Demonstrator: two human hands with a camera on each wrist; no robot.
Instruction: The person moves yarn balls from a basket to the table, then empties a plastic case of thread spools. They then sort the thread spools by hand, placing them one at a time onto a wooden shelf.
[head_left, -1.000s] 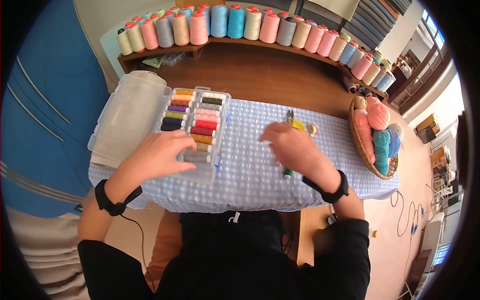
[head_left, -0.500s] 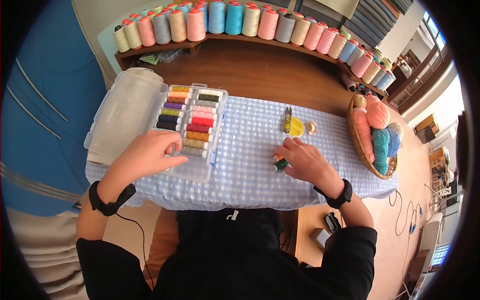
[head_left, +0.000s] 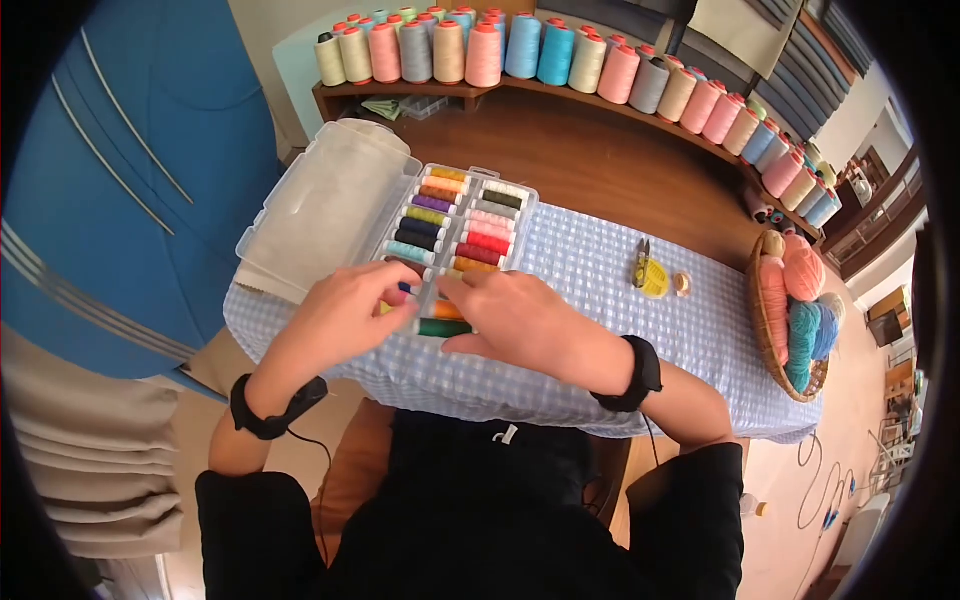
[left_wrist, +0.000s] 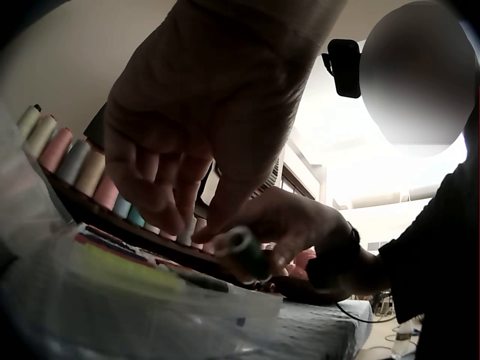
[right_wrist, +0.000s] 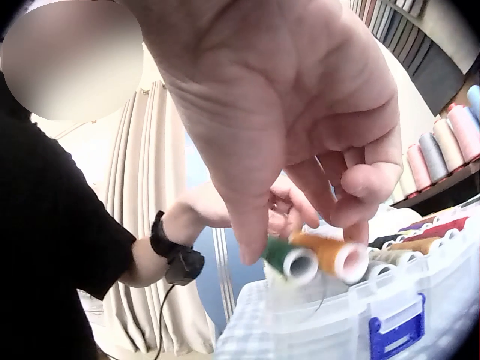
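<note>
My right hand [head_left: 525, 325] pinches two thread spools side by side, a green spool [right_wrist: 279, 257] by the thumb and an orange spool [right_wrist: 326, 253] by the fingertips. In the head view both lie over the near end of the right column in a clear plastic thread box [head_left: 528, 220]. The left hand [head_left: 345, 312] hovers over the near left of the box, fingers loosely bent, thumb apart from them. In the left wrist view its fingertips point down beside the green spool's white end. A blue spool [head_left: 407, 288] shows near its fingers, partly hidden.
The box's lid [head_left: 325, 200] lies opened to the left. Snips [head_left: 641, 262], a yellow object [head_left: 655, 279] and a small round item [head_left: 682, 284] sit on the checked cloth [head_left: 580, 250]. A yarn basket [head_left: 768, 325] stands at right; thread cones [head_left: 523, 48] line the shelf behind.
My right hand came down on the green and orange spools on the cloth, gripped them and carried them left to the box. The left hand stayed over the box's near left. The head view shifted.
</note>
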